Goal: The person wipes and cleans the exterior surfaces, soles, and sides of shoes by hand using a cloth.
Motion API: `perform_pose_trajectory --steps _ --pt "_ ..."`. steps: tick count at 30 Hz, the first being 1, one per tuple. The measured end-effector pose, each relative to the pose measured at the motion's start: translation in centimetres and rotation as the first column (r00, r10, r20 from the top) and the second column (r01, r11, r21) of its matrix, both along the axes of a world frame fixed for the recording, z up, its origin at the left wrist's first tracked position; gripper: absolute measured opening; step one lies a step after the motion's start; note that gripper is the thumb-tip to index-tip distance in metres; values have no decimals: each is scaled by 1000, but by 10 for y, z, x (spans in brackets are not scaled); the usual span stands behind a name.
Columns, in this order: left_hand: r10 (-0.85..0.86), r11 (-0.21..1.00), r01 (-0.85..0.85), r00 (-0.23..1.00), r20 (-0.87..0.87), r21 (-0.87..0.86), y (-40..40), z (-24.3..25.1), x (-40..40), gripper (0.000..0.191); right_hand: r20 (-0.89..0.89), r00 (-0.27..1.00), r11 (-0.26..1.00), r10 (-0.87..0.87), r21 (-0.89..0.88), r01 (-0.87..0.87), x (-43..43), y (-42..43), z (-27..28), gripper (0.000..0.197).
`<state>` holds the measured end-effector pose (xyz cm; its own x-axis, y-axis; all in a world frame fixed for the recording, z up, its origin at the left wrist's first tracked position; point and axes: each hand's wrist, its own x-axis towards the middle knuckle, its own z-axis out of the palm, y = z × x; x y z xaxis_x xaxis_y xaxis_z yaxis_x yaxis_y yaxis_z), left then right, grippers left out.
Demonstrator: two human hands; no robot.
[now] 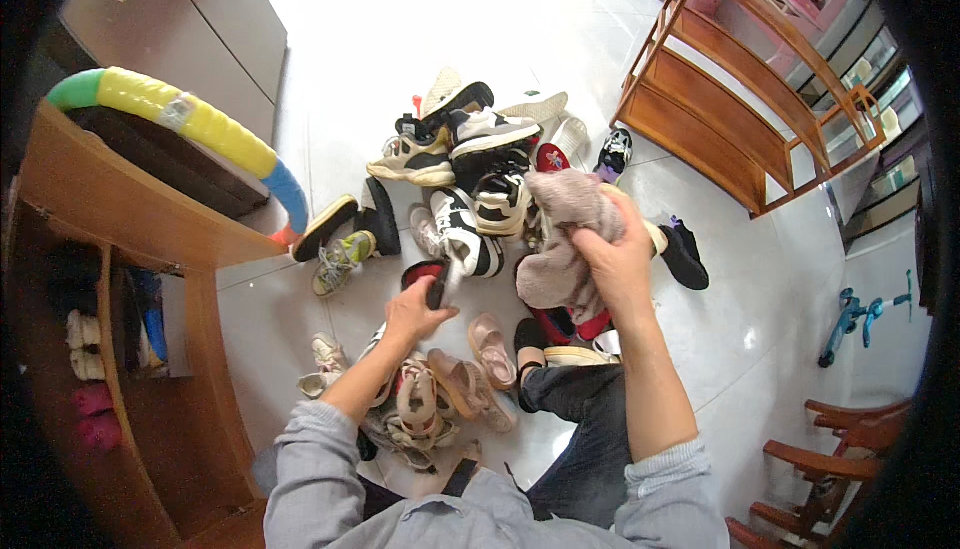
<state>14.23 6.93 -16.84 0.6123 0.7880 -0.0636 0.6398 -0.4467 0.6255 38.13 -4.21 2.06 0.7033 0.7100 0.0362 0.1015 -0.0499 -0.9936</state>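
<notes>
My right hand (619,249) grips a fuzzy pinkish-grey item (566,207), a plush slipper or a folded cloth, above the shoe pile. My left hand (412,312) is closed around the near edge of a red-lined black shoe (426,273), partly blurred and covered by my fingers. Ahead lies a heap of shoes, with a black-and-white sneaker (465,237), a grey-and-white sneaker (495,128) and a beige sneaker (416,159). Beneath the fuzzy item, red footwear (592,325) is partly hidden. Pink strapped shoes (493,350) and several more pairs lie nearer my body.
To the left is an open wooden cabinet (142,189) with a padded hoop (187,110) on top and shoes inside. A wooden rack (712,113) lies tilted at the upper right. A blue toy scooter (851,316) and wooden furniture (825,459) stand at right.
</notes>
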Motion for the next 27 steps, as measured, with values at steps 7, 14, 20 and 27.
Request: perform_pose_trajectory --steps 7,14,20,27 --pt "500 577 160 707 501 -801 -15 115 -39 54 102 967 964 232 -158 -214 -60 33 -43 44" --pt "616 436 325 572 541 -839 -48 135 -85 78 3 905 905 425 -10 -425 -135 47 -54 51" --pt "880 352 275 230 416 -895 -59 142 -80 60 367 716 791 595 -106 -603 -199 23 -21 48" --pt "781 564 171 207 590 -807 -50 120 -110 66 342 730 716 591 195 -671 -227 50 -31 49"
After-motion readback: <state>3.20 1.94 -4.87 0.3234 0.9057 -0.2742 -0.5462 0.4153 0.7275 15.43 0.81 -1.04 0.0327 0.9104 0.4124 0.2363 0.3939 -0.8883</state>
